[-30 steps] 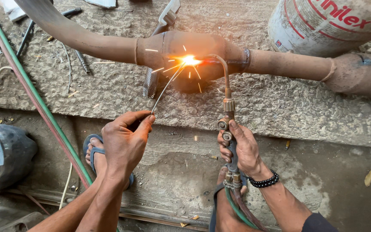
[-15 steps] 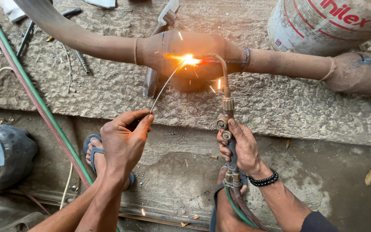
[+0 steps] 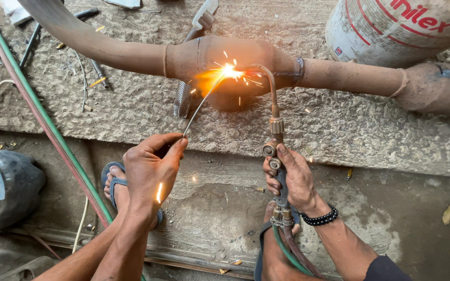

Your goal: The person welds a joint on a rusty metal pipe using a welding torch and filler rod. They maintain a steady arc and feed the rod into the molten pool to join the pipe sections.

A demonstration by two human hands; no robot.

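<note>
A rusty exhaust pipe with a bulged middle section lies on a rough concrete slab. My right hand grips a gas welding torch whose curved tip points at the bulge, where a bright flame throws sparks. My left hand pinches a thin filler rod that slants up into the flame. A black bead bracelet circles my right wrist.
A red and green hose pair runs diagonally at left. A dark plastic container lies at lower left, a large white drum at upper right. My foot in a blue sandal rests below the slab. Tools lie at upper left.
Sparks at the flame keep changing; one falls by my left hand. Both hands, rod and torch hold nearly the same position.
</note>
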